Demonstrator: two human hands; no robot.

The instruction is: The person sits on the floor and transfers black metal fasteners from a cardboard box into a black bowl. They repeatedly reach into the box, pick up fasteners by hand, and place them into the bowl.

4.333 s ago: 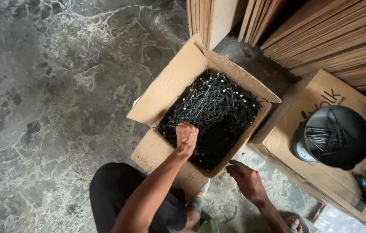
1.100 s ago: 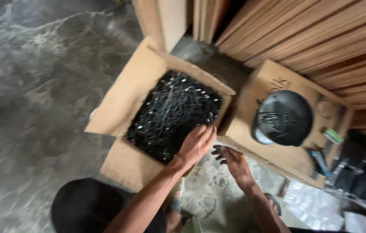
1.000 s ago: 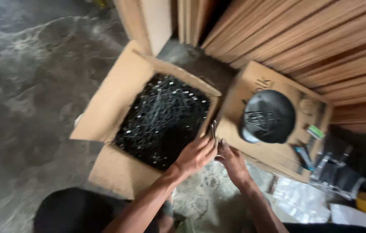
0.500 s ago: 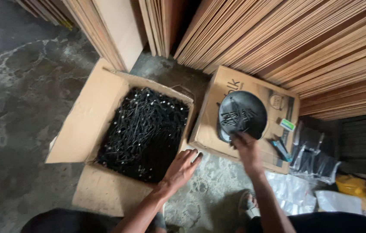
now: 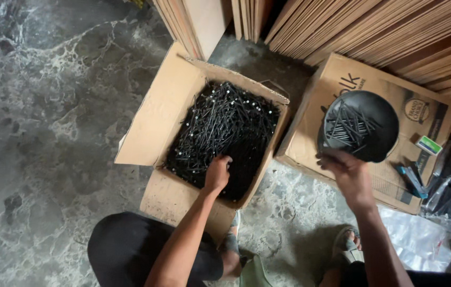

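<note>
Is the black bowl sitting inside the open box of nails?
No, the black bowl sits on top of the closed cardboard box, beside the open box.

Single head-worn view looks steeply down from above at close range, open box point(image 5: 220, 138) at frame centre, closed carton point(image 5: 427, 122) upper right, stone floor point(image 5: 39, 106) left, the wearer's knees along the bottom edge.

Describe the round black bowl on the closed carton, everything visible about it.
The round black bowl looks like matte plastic or metal, shallow, with a smooth rim. It sits tilted on top of the closed brown cardboard carton, right of the open box. A loose handful of long dark nails lies inside. The right hand is at its near rim; contact is unclear.
</note>
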